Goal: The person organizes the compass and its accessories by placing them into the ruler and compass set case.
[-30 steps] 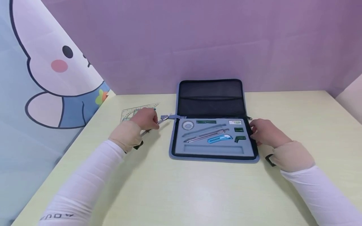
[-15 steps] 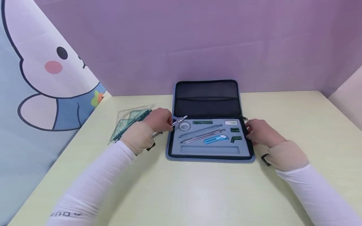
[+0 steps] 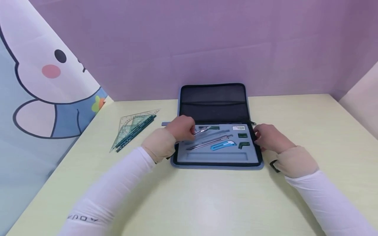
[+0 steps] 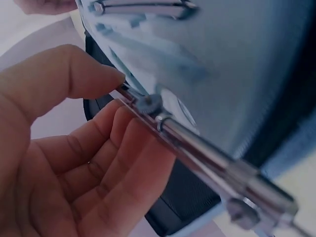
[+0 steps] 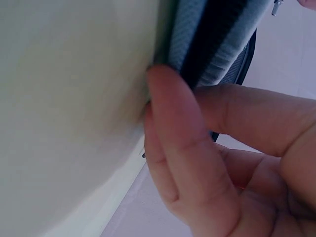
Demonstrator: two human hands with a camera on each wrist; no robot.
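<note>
My left hand [image 3: 180, 128] pinches a silver drawing compass [image 3: 202, 130] between thumb and fingers, above the left part of the open zip case [image 3: 218, 166]. In the left wrist view the compass [image 4: 212, 160] slants across the fingers, its hinge end and small screws showing. My right hand [image 3: 273, 139] holds the case's right edge, thumb on top and fingers at the side against the table. The case's grey tray carries a larger pair of compasses [image 3: 208, 143], a blue utility knife [image 3: 223, 145], a white eraser [image 3: 238, 128] and small green pieces [image 3: 243, 145].
Left of the case lie clear set squares and a protractor [image 3: 125, 132], with dark green pencils [image 3: 137, 131] on top. The case's dark lid [image 3: 213, 103] stands raised at the back, near the purple backdrop [image 3: 206, 49].
My left hand has carried the compass rightward from beside the rulers to over the case's tray. The right hand stays at the case's edge. The view has shifted slightly.
</note>
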